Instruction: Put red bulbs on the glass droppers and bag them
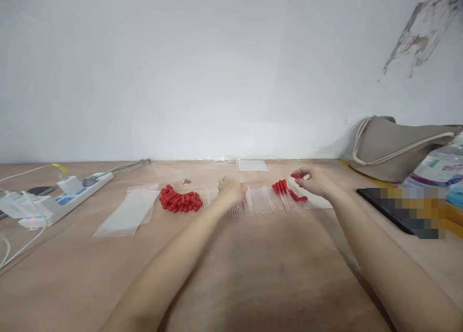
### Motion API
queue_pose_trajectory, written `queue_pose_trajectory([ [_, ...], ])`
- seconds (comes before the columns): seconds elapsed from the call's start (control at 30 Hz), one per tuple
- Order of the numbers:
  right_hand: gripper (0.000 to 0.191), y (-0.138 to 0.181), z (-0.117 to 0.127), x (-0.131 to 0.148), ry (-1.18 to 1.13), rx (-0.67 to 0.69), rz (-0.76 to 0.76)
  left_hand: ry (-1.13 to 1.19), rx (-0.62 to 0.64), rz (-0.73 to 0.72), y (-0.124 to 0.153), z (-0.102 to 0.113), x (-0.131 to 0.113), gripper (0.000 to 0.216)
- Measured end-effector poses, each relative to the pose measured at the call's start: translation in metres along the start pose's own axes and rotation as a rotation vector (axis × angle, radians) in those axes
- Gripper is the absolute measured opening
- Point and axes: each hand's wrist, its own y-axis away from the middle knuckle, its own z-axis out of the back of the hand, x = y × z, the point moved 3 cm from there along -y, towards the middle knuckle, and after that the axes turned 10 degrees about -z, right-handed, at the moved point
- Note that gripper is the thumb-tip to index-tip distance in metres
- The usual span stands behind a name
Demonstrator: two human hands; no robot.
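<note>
My right hand (314, 181) pinches a small red elongated piece (297, 176) between thumb and fingers, just above the right end of the row. Below it, several more red pieces (280, 187) lie side by side on thin clear sticks (265, 199), and one slants apart from them. With curled fingers, my left hand (230, 192) is over the middle of these sticks; its fingertips are mostly hidden, so what it holds cannot be made out. A heap of red pieces (179, 199) rests left of the sticks.
Clear plastic bags (126, 211) lie left of the heap, with another bag (252, 166) by the wall. A white power strip (77, 197) with cables stands at left. On the right are a dark phone (383, 209), a grey-brown bag (394, 146) and a plastic bottle (439, 166).
</note>
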Motion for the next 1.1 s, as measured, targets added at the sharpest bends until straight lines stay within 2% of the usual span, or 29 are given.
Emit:
queue_pose_trajectory([
  [0.1,0.023,0.021,-0.031,0.026,-0.193,-0.004,0.124,0.057,-0.039,-0.146,0.029,0.017,0.020,0.027],
  [0.17,0.020,0.042,-0.056,0.045,-0.288,-0.002,0.285,0.125,-0.119,-0.285,0.053,0.020,0.035,0.024],
  [0.3,0.012,0.082,-0.097,0.063,-0.338,0.008,0.526,0.279,-0.195,-0.416,0.086,0.006,0.064,0.016],
  [0.4,0.011,0.098,-0.112,0.060,-0.342,-0.006,0.587,0.304,-0.215,-0.491,0.091,-0.007,0.071,0.011],
  [0.57,0.016,0.101,-0.119,0.054,-0.341,0.016,0.632,0.327,-0.298,-0.598,0.086,-0.015,0.062,0.016],
  [1.1,0.018,0.100,-0.122,0.058,-0.309,0.095,0.713,0.251,-0.276,-0.643,0.082,-0.020,0.054,0.018],
])
